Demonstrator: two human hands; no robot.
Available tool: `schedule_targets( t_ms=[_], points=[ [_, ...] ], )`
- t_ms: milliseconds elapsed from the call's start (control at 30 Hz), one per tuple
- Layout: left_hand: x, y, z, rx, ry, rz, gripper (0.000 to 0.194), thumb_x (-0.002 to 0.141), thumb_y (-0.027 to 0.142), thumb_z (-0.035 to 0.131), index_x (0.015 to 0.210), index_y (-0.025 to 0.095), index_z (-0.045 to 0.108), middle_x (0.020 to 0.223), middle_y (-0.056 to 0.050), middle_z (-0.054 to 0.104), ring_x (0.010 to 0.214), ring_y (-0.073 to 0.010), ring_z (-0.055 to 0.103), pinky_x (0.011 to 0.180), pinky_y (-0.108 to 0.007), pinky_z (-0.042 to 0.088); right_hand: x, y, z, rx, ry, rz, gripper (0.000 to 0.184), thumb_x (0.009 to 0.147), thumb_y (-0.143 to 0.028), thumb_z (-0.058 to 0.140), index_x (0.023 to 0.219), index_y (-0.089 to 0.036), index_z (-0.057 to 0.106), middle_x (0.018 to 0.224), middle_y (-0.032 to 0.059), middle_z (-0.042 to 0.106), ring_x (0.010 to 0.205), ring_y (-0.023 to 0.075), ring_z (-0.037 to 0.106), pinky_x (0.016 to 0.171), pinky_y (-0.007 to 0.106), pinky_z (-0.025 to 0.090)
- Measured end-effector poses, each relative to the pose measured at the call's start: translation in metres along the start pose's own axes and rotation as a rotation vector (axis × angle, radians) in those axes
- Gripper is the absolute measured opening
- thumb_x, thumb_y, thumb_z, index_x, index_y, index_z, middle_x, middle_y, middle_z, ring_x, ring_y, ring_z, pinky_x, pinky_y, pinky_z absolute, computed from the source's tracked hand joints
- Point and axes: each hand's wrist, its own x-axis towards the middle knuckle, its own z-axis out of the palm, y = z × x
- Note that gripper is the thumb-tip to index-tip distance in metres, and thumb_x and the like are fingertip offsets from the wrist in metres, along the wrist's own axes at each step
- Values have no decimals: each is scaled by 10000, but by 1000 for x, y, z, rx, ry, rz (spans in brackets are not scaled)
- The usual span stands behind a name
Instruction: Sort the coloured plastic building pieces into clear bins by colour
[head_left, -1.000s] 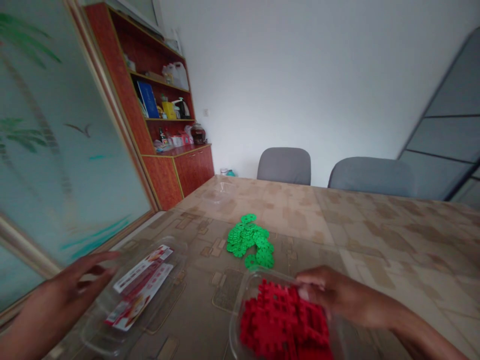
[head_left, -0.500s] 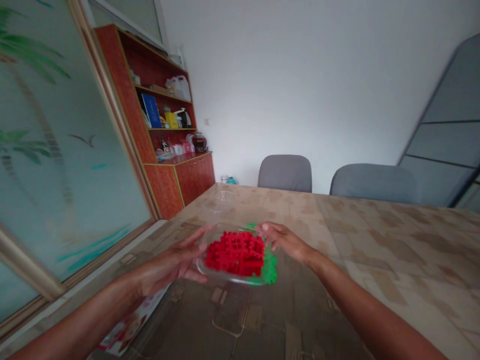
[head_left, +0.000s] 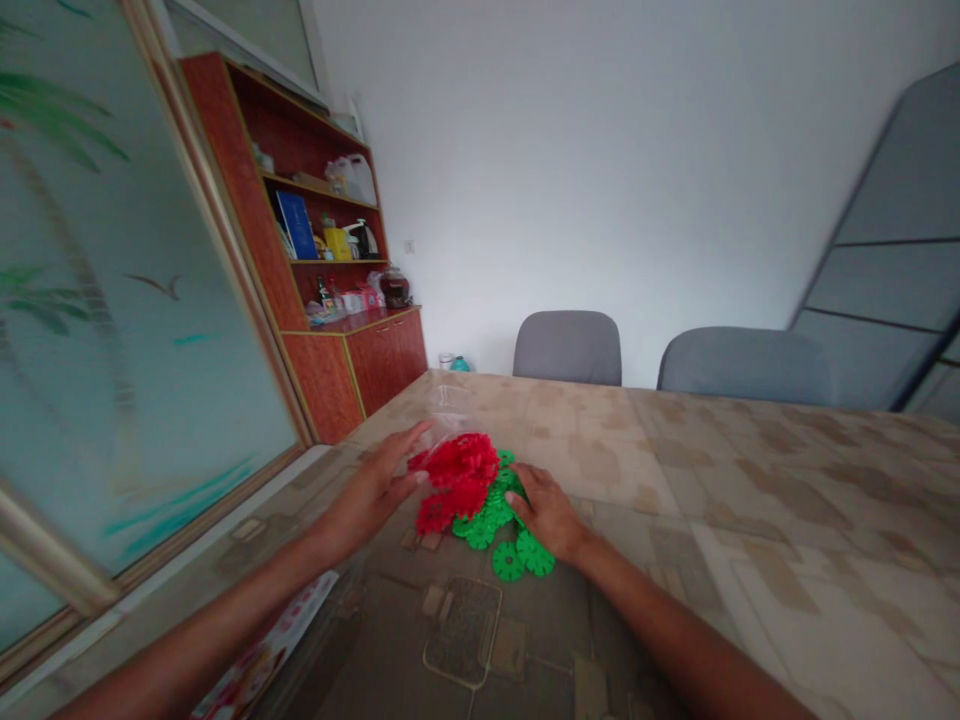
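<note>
My left hand [head_left: 373, 492] and my right hand [head_left: 546, 512] hold a clear plastic container [head_left: 444, 437] between them, tipped over above the table [head_left: 750, 520]. Its walls are hard to make out. Red interlocking plastic pieces [head_left: 457, 472] spill from it onto a pile of green gear-shaped discs [head_left: 512, 553]. My left hand's fingers are stretched along the container's left side. The fingers of my right hand curl at its right side, resting among the green discs.
A clear lid with a red and white label [head_left: 264, 652] lies at the near left table edge. Another clear container [head_left: 448, 392] stands at the far left corner. Two grey chairs [head_left: 568, 346] are behind the table, and a wooden shelf cabinet [head_left: 322, 260] is at the left.
Both hands took the container of red pieces from the near edge, carried it forward over the green pile and tipped it. The red pieces now spill onto the green discs.
</note>
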Motion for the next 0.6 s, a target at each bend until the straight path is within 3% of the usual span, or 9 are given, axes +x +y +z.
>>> schedule_targets(
  t_ms=[200,333,500,600],
  points=[
    [2,8,3,133,-56,137,497,959,309,422,1449,292,341,1469,-59,399,1362,-266,329,1118,-446,288,-3,0,-2,-17,13,-16,419,954,-356,392,1286,-134,517,1280,161,587,1186,273,506,1033,434,371],
    [14,-2,0,133,11,154,495,943,303,442,1431,277,366,1462,-73,388,1337,-271,360,1095,-456,327,-3,1,-2,-13,22,-19,440,945,-352,406,1305,-118,503,1275,170,592,1187,281,513,1022,440,383],
    [56,-22,-2,-147,277,-151,565,876,303,555,1402,192,381,1346,-121,505,1243,-281,468,987,-423,458,-2,2,-1,-8,18,-40,421,944,-344,411,1281,-122,531,1245,165,618,1167,275,534,1015,430,392],
    [84,-43,0,-191,420,-323,493,948,269,472,1410,189,321,1209,-111,581,1037,-226,604,806,-369,556,-2,4,-2,-7,19,-48,435,945,-341,407,1272,-85,537,1238,189,617,1163,281,538,1021,429,388]
  ],
)
